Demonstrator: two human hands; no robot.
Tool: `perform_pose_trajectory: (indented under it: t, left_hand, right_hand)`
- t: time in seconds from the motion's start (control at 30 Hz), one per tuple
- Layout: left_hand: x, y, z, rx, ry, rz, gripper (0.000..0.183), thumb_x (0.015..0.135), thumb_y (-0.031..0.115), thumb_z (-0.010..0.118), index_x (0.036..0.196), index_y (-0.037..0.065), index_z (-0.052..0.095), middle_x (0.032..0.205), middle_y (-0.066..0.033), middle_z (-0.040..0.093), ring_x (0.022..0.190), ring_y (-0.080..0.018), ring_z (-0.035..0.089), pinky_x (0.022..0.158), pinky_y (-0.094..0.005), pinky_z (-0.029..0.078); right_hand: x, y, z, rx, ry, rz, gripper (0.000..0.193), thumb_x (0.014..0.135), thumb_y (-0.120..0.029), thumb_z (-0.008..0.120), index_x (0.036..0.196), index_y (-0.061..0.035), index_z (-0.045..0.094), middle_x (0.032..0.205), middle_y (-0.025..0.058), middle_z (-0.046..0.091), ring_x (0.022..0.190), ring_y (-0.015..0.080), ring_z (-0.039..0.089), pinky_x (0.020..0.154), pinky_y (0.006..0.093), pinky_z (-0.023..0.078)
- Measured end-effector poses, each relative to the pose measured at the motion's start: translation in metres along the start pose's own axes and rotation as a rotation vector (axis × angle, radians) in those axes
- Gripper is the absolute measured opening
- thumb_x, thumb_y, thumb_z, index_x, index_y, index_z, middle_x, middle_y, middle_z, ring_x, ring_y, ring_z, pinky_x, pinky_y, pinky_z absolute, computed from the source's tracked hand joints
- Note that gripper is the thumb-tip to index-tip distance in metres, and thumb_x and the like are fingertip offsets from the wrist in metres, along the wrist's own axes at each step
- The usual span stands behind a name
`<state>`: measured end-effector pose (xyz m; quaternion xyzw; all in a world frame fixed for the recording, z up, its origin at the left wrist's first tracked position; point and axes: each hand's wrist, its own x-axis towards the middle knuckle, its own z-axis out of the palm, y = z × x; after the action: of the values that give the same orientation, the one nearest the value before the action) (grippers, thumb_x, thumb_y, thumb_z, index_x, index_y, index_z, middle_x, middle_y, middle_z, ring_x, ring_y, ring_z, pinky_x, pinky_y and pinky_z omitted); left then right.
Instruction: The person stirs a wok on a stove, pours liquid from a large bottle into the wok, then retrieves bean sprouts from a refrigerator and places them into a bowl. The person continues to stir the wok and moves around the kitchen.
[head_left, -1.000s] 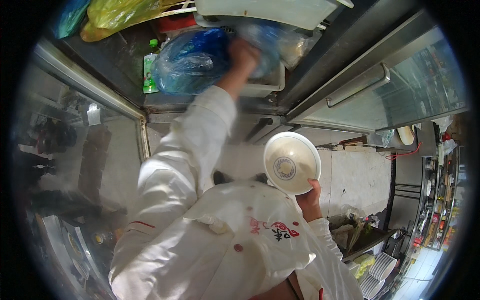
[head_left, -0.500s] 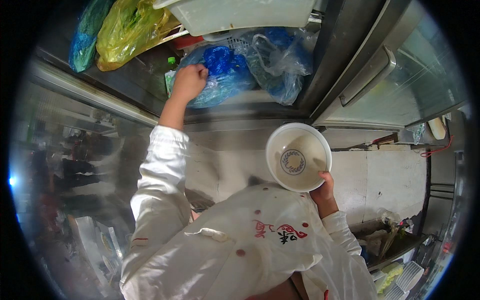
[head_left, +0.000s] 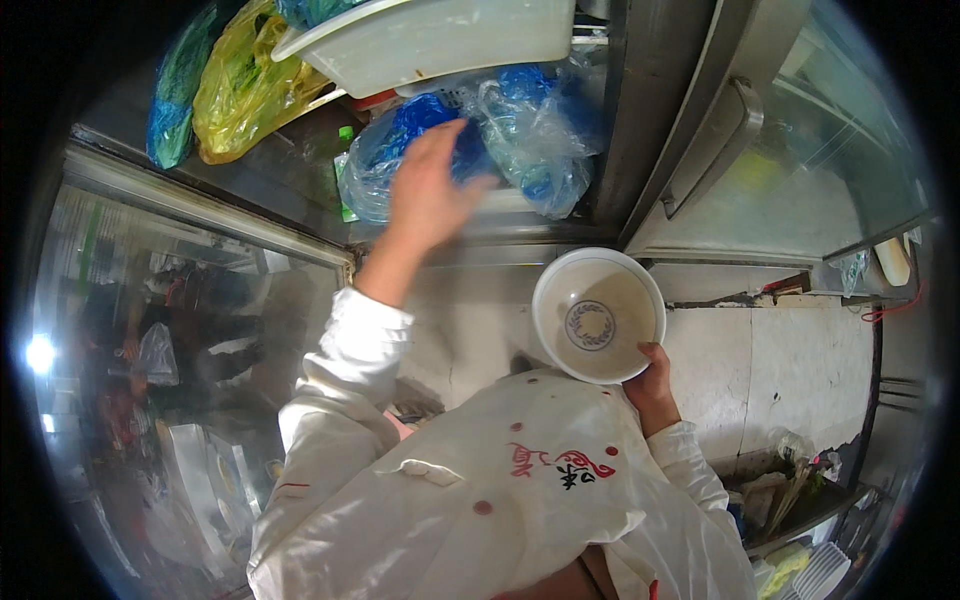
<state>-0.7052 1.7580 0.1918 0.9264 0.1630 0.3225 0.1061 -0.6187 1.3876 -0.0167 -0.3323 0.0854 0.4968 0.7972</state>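
My right hand (head_left: 654, 385) grips a large white bowl (head_left: 606, 336) by its rim, thumb on the inside edge. Nothing lies inside the bowl, whose bottom bears a blue ring pattern. Stretched out over the front of a glass-doored cabinet, my left hand (head_left: 432, 190) is open and a little blurred, with its thumb apart. It is in front of a knotted blue plastic bag (head_left: 380, 165) on the cabinet shelf. Beside that bag, to the right, sits a clear and blue plastic bag (head_left: 535, 140). I cannot make out what the bags contain.
A white plastic tub (head_left: 440, 45) stands above the bags. Left of it is a yellow bag (head_left: 235, 110) with greens. Glass doors stand open on both sides, the right one with a metal handle (head_left: 715, 150). At lower right, a low shelf (head_left: 800, 525) bears assorted items.
My left hand has moved right from the blue bag's left part, and its fingers have opened out. The bag has settled differently. My right hand keeps the bowl in nearly the same place.
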Motion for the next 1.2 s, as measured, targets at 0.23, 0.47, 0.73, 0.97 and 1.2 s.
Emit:
perform_pose_trajectory:
  t: [0.23, 0.47, 0.73, 0.97, 1.2]
  left_hand:
    - [0.07, 0.022, 0.124, 0.042, -0.385, -0.457, 0.082, 0.07, 0.048, 0.079, 0.133, 0.003, 0.053, 0.139, -0.0182, 0.051, 0.129, -0.0304, 0.046, 0.103, -0.0374, 0.039]
    - [0.074, -0.002, 0.121, -0.507, -0.09, -0.724, 0.031, 0.088, 0.028, 0.058, 0.115, 0.013, 0.064, 0.12, -0.0091, 0.063, 0.111, -0.0264, 0.057, 0.092, -0.0421, 0.043]
    - [-0.029, -0.007, -0.003, -1.864, 0.67, -0.924, 0.019, 0.086, 0.008, 0.06, 0.105, 0.006, 0.06, 0.097, -0.0081, 0.061, 0.09, -0.0238, 0.059, 0.081, -0.0394, 0.051]
    - [-0.092, -0.075, -0.115, -1.535, 0.878, -0.463, 0.045, 0.088, 0.025, 0.061, 0.123, -0.002, 0.056, 0.118, -0.0177, 0.063, 0.104, -0.0315, 0.063, 0.092, -0.0454, 0.054]
    - [-0.063, -0.225, -0.104, -1.066, 1.039, -0.668, 0.034, 0.089, 0.015, 0.058, 0.12, 0.001, 0.058, 0.114, -0.0156, 0.064, 0.104, -0.0292, 0.062, 0.092, -0.0422, 0.052]
  right_hand:
    - [-0.001, -0.003, -0.001, -0.027, 0.056, 0.031, 0.065, 0.078, -0.024, 0.055, 0.138, -0.001, 0.043, 0.13, 0.0147, 0.055, 0.121, 0.0324, 0.052, 0.105, 0.0455, 0.041]
    - [-0.008, -0.008, 0.003, -0.076, 0.076, 0.004, 0.069, 0.076, -0.025, 0.057, 0.14, -0.0064, 0.041, 0.134, 0.0125, 0.052, 0.124, 0.0327, 0.049, 0.106, 0.0498, 0.04]
    - [-0.005, -0.01, 0.009, -0.107, 0.034, 0.021, 0.068, 0.076, -0.024, 0.058, 0.14, -0.0078, 0.043, 0.133, 0.0102, 0.053, 0.125, 0.031, 0.05, 0.105, 0.0483, 0.041]
    - [0.004, -0.005, 0.022, -0.208, -0.03, 0.029, 0.068, 0.077, -0.027, 0.059, 0.14, -0.0074, 0.043, 0.134, 0.0101, 0.053, 0.126, 0.0292, 0.049, 0.106, 0.0461, 0.04]
    - [-0.001, 0.009, 0.025, -0.198, -0.005, 0.009, 0.068, 0.077, -0.028, 0.059, 0.139, -0.0053, 0.043, 0.134, 0.0119, 0.053, 0.125, 0.0302, 0.05, 0.107, 0.0461, 0.039]
